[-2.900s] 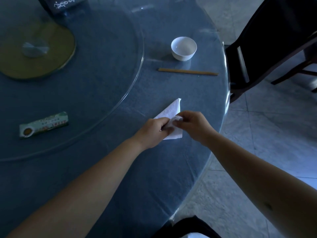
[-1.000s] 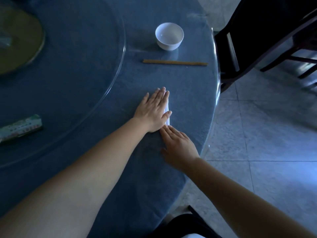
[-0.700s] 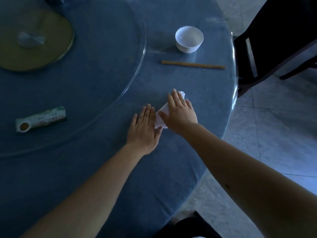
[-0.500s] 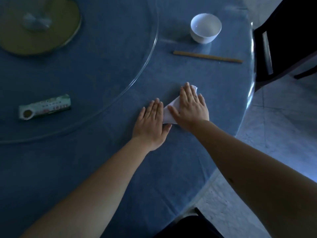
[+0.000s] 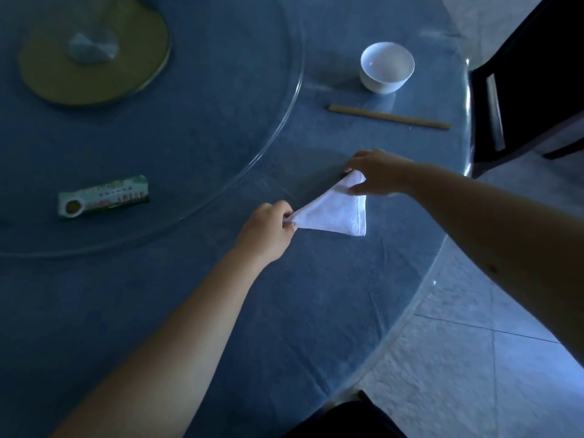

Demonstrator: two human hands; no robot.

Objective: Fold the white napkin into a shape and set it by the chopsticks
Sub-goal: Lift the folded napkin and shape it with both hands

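The white napkin [image 5: 336, 213] is folded into a triangle and lies near the right side of the round blue table [image 5: 189, 311]. My left hand [image 5: 268, 230] pinches its left corner. My right hand [image 5: 377, 173] pinches its far corner, and that corner is raised a little off the table. The third corner points toward the table edge and lies flat. The wooden chopsticks [image 5: 388, 116] lie side by side farther away, well beyond the napkin and my right hand.
A white bowl [image 5: 387, 67] stands just beyond the chopsticks. A glass turntable [image 5: 294, 90] covers the table's middle, with a green packet [image 5: 102, 197] on it and a yellow-green disc [image 5: 94, 52] at the hub. A dark chair [image 5: 521, 83] stands at the right.
Both hands were pressed flat on the napkin. Now they have lifted and each pinches a corner, so the triangle is uncovered and stretched between them.
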